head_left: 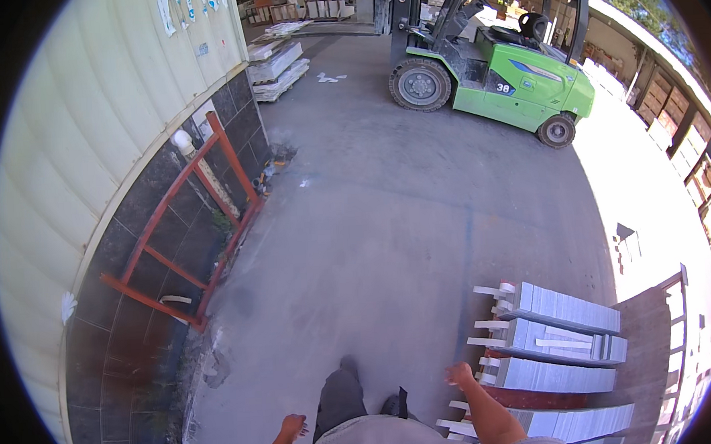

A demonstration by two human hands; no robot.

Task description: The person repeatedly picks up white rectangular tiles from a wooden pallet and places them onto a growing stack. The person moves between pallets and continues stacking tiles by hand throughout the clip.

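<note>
My left hand [295, 425] hangs low beside my left leg, fingers loosely bent, nothing visible in it. On the other side, my right hand [459, 374] is held out from my body, its fingers partly apart and no object showing in them. Nearest to the right hand are stacks of long grey slabs [565, 307] with white strips [490, 342] sticking out at their near ends. Red bars [533, 397] show between the stacks. The hand does not appear to touch them. My legs [338, 400] are in mid-stride on the concrete floor [357, 254].
A green forklift [517, 89] stands across the far right. At the left, a red metal frame [151, 241] leans against a dark-tiled wall [128, 330] with a white pipe [182, 141]. Stacked pale slabs [276, 65] lie beyond the wall's corner. Sunlit ground borders the right side.
</note>
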